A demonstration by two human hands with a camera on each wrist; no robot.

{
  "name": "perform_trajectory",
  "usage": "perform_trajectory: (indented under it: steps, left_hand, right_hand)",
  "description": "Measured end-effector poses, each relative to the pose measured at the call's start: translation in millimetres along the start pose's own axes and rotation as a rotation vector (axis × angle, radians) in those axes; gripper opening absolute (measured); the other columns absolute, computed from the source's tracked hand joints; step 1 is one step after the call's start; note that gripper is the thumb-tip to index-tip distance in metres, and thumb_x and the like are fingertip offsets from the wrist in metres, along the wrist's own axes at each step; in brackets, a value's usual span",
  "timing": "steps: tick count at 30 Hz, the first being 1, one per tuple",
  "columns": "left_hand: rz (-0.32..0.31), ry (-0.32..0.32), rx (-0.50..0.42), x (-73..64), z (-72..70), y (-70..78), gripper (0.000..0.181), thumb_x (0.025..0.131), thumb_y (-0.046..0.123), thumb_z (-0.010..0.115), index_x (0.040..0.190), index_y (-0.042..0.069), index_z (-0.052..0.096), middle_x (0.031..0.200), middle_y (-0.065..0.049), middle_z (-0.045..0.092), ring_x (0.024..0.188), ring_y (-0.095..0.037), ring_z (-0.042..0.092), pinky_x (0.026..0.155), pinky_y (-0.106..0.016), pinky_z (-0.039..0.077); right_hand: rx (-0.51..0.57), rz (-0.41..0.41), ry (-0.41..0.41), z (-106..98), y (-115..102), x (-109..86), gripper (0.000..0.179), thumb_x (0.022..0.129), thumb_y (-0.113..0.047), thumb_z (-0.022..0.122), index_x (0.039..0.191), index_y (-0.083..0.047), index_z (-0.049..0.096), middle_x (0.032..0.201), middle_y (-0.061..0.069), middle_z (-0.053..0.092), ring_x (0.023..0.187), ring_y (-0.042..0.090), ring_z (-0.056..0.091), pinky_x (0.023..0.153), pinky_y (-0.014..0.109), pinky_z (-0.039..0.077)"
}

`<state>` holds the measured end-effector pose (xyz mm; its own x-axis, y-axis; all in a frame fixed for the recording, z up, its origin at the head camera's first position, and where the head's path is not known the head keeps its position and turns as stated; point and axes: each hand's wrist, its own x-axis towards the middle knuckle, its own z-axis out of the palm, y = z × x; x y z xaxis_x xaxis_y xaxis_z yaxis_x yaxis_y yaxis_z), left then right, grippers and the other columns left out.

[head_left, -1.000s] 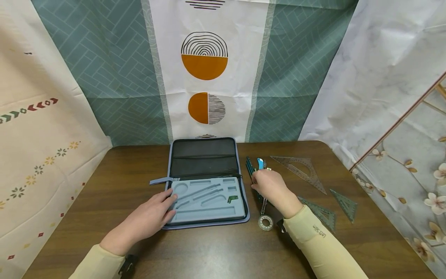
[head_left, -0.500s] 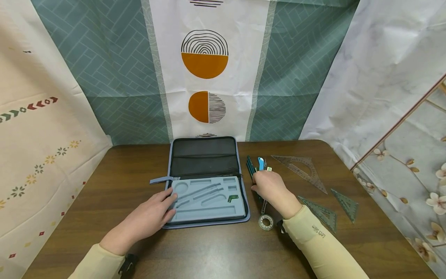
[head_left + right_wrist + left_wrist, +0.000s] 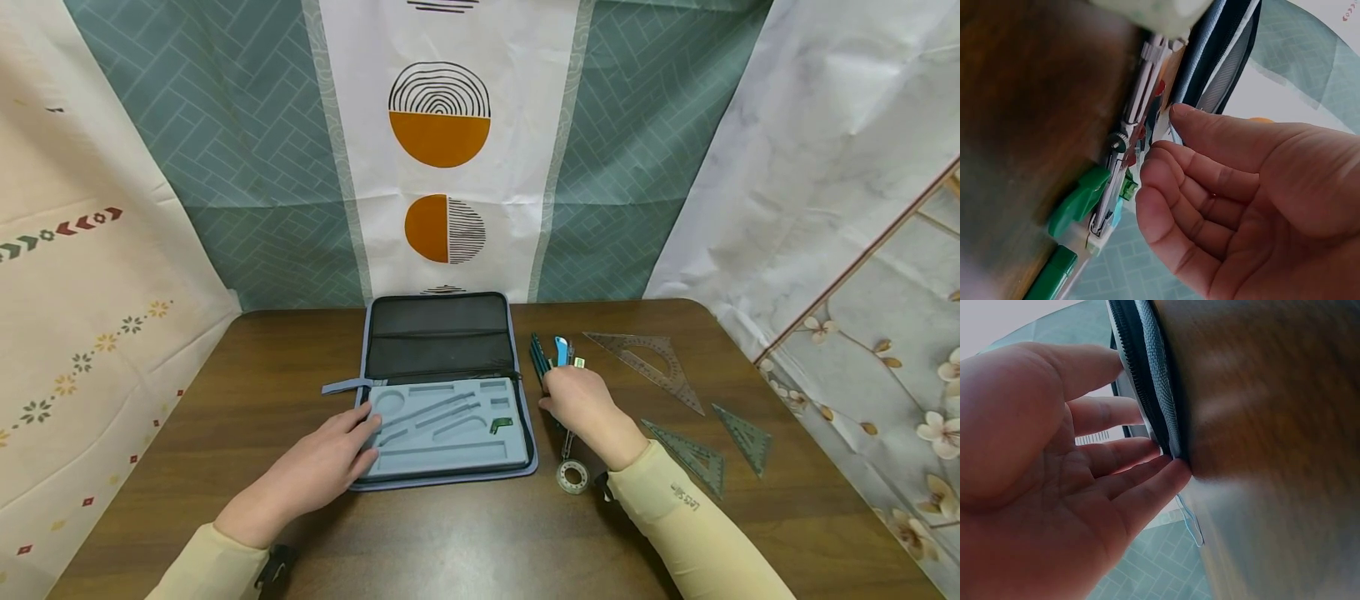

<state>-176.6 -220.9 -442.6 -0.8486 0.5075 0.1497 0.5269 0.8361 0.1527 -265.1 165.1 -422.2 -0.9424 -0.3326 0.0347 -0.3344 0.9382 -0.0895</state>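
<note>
A zip case [image 3: 442, 333] lies unfolded on the table, with a light blue moulded tray [image 3: 450, 457] in its near half. A small green angled piece [image 3: 501, 426] sits in the tray. My left hand [image 3: 318, 467] rests its fingertips along the case's left edge, fingers extended. Beside the case on the right, my right hand [image 3: 581, 408] is low over a group of drawing tools, fingers loosely bent, a gap showing between thumb and index. Close to it are dark green pencils [image 3: 538, 354], a blue-topped tool [image 3: 561, 348] and a metal compass [image 3: 1141, 94]. The hand partly hides them.
To the right lie a large clear set square [image 3: 678, 379], a green set square [image 3: 701, 467] and a smaller green triangle [image 3: 750, 442]. A round disc with a hole [image 3: 573, 488] lies near the right wrist. Fabric hangs behind the table [image 3: 442, 550].
</note>
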Motion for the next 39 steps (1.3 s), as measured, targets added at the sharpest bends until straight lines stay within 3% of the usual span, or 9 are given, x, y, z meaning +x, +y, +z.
perform_trajectory:
  steps: [11,24,39]
  left_hand:
    - [0.006,0.002,0.005,0.0,0.8,0.2,0.046,0.107,0.021,0.076,0.144,-0.005,0.069,0.154,-0.032,0.058,0.138,-0.049,0.061,0.105,-0.059,0.057]
    - [0.007,0.014,0.001,-1.3,1.6,0.6,0.047,0.107,0.02,0.076,0.145,-0.005,0.068,0.155,-0.032,0.057,0.139,-0.049,0.06,0.105,-0.059,0.056]
    - [0.002,0.01,-0.011,-1.1,1.8,-0.7,0.046,0.107,0.021,0.075,0.145,-0.004,0.068,0.155,-0.032,0.057,0.138,-0.049,0.06,0.104,-0.06,0.057]
  right_hand:
    - [0.027,-0.015,-0.006,4.1,-0.4,0.5,0.017,0.092,-0.013,0.091,0.101,-0.006,0.078,0.097,0.009,0.079,0.087,0.03,0.076,0.076,0.05,0.062]
    - [0.011,-0.059,0.021,6.0,-2.1,-0.9,0.019,0.092,-0.015,0.091,0.1,-0.008,0.075,0.092,0.008,0.078,0.081,0.03,0.075,0.071,0.05,0.062]
    - [0.004,-0.078,0.055,7.6,-2.8,-4.6,0.033,0.091,-0.006,0.088,0.079,-0.014,0.058,0.073,0.001,0.063,0.066,0.022,0.062,0.059,0.044,0.054]
